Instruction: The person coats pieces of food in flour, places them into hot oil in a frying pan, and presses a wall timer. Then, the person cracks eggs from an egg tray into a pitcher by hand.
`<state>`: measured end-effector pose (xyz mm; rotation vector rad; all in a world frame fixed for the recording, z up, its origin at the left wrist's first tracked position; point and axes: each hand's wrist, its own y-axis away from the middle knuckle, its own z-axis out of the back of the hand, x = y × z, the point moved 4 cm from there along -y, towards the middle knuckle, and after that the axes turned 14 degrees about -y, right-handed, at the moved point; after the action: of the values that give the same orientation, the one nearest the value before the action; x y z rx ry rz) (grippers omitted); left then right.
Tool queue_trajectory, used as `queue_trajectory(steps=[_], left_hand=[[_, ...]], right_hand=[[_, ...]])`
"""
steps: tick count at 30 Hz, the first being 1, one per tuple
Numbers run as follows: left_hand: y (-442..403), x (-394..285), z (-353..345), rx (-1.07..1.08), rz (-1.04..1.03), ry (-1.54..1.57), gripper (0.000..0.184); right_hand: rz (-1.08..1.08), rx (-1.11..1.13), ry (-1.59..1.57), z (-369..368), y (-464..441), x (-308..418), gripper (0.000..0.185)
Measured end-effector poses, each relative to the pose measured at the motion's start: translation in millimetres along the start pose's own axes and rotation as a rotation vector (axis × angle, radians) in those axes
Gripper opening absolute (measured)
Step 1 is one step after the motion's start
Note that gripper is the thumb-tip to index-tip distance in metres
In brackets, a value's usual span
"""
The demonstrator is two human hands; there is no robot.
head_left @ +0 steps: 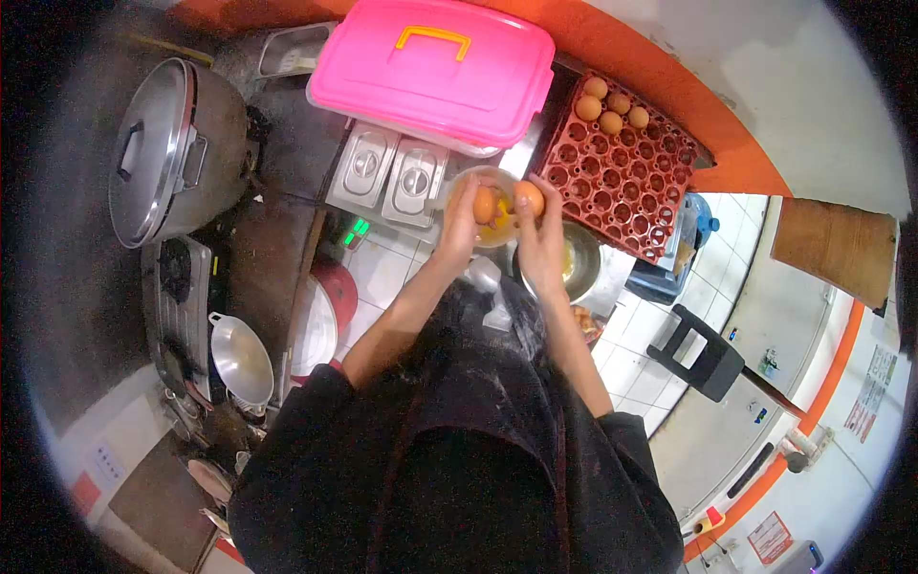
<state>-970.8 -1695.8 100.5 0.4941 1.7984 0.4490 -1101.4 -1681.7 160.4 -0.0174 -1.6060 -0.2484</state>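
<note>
My left hand (pixel 460 228) is closed around a brown egg (pixel 485 205). Another brown egg (pixel 529 198) is in the fingers of my right hand (pixel 542 239). Both eggs are held over a pale round bowl (pixel 491 241), and yellow yolk (pixel 503 216) shows inside it. Whether either shell is cracked, I cannot tell. Beside my right wrist is a metal bowl (pixel 591 263) with some yellow in it, partly covered by that hand. The red egg tray (pixel 622 182) lies just to the right, with several eggs (pixel 611 121) at its far end.
A pink lidded box (pixel 430 72) stands at the back, behind two lidded steel containers (pixel 415 182). On the left are a large lidded pot (pixel 182 153) and an empty pan (pixel 242 359). Brown shells (pixel 584 322) lie near my right forearm. A green-lit display (pixel 356 232) glows left of the bowl.
</note>
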Motion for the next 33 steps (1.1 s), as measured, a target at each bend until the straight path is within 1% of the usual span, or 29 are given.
queue_trajectory(steps=[1,2,3,4,5,6,7,8,10,11,12,13,14,15,16,17,19,20,21,22,23,25,26,27,28,29,31,33], left_hand=[[-4,-3,1,0.028,-0.067,0.013,0.039],[-6,-6,2,0.055,-0.130,0.027,0.036],[-3,-12,4,0.054,-0.130,0.029,0.036],[3,-31,2,0.113,-0.290,-0.310,0.034],[9,-45,-3,0.170,-0.449,-0.650,0.032],[11,-51,-1,0.170,-0.448,-0.648,0.032],[12,-58,-2,0.204,-0.509,-0.672,0.032],[11,-63,-3,0.239,-0.572,-0.695,0.031],[1,-55,5,0.250,-0.543,-0.707,0.032],[-2,-50,9,0.260,-0.510,-0.719,0.033],[-2,-53,11,0.260,-0.511,-0.721,0.033],[-2,-54,11,0.251,-0.492,-0.802,0.034],[-2,-54,11,0.243,-0.473,-0.882,0.035],[-1,-58,10,0.246,-0.474,-0.883,0.035],[-1,-60,9,0.240,-0.460,-0.967,0.037],[0,-62,8,0.236,-0.444,-1.051,0.040],[1,-69,5,0.259,-0.427,-1.080,0.040],[1,-70,6,0.276,-0.405,-1.107,0.041],[-1,-68,8,0.277,-0.407,-1.109,0.041],[-4,-66,10,0.275,-0.472,-1.086,0.040],[-6,-65,12,0.273,-0.536,-1.061,0.040],[-8,-67,14,0.278,-0.518,-1.070,0.040],[-8,-67,15,0.279,-0.498,-1.078,0.041],[-5,-72,14,0.279,-0.498,-1.078,0.041],[1,-79,12,0.270,-0.456,-1.092,0.039],[3,-83,12,0.261,-0.413,-1.107,0.037],[0,-79,17,0.262,-0.387,-1.145,0.037],[2,-79,18,0.262,-0.355,-1.187,0.036]], right_hand=[[0.009,0.000,0.001,3,-5,-7,0.043],[-0.097,0.035,-0.219,6,-9,-26,0.043],[-0.208,0.070,-0.439,8,-9,-38,0.044],[-0.290,0.108,-0.465,8,-9,-33,0.042],[-0.287,0.109,-0.464,12,-12,-30,0.042],[-0.331,0.177,-0.464,12,-13,-29,0.042],[-0.373,0.245,-0.466,11,-12,-27,0.042],[-0.371,0.245,-0.466,12,-13,-24,0.042],[-0.279,0.312,-0.331,11,-14,-8,0.045],[-0.279,0.313,-0.332,11,-14,-6,0.045],[-0.219,0.331,-0.268,13,-16,-2,0.046],[-0.161,0.347,-0.203,15,-18,0,0.048],[-0.161,0.344,-0.203,18,-19,0,0.048],[-0.210,0.381,-0.141,18,-21,-3,0.047],[-0.260,0.417,-0.079,19,-23,-6,0.048],[-0.260,0.413,-0.080,20,-25,-9,0.048],[-0.266,0.511,-0.079,18,-28,-14,0.049],[-0.266,0.509,-0.081,20,-30,-14,0.049],[-0.228,0.540,0.032,22,-32,-13,0.048],[-0.189,0.568,0.146,22,-34,-12,0.047],[-0.189,0.565,0.146,22,-35,-14,0.047],[0.124,0.582,0.401,15,-36,-2,0.044],[0.123,0.581,0.401,13,-34,1,0.044],[0.074,0.544,0.352,4,-31,19,0.044],[0.024,0.506,0.301,0,-29,29,0.045],[0.023,0.506,0.299,-2,-29,25,0.045],[0.113,0.468,0.296,-2,-29,20,0.048],[0.119,0.445,0.232,-1,-25,17,0.047]])
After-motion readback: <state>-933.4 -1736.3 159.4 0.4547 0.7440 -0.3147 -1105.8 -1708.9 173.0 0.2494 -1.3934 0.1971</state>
